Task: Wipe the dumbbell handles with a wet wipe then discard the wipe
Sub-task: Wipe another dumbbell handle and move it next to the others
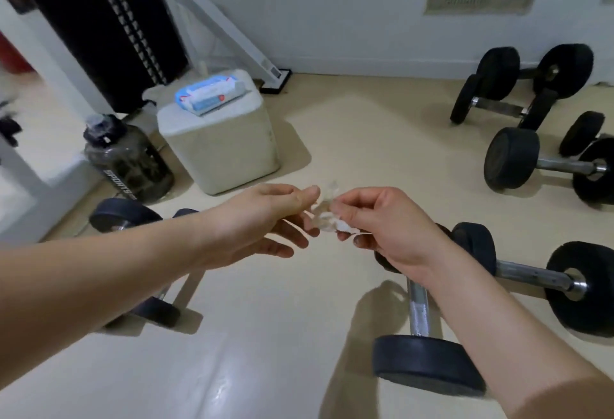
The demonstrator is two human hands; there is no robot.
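Note:
A small crumpled white wet wipe hangs between both hands above the floor. My left hand pinches its left edge with thumb and forefinger, the other fingers spread below. My right hand grips its right side with curled fingers. Under my right forearm lies a dumbbell with a chrome handle and black ends. A second dumbbell lies just to its right. Another dumbbell lies to the left, partly hidden by my left arm.
A pack of wet wipes rests on a white box at the back left. Beside the box stands a dark water jug. Several more dumbbells lie at the right, by the wall. A black weight stack stands at the far left.

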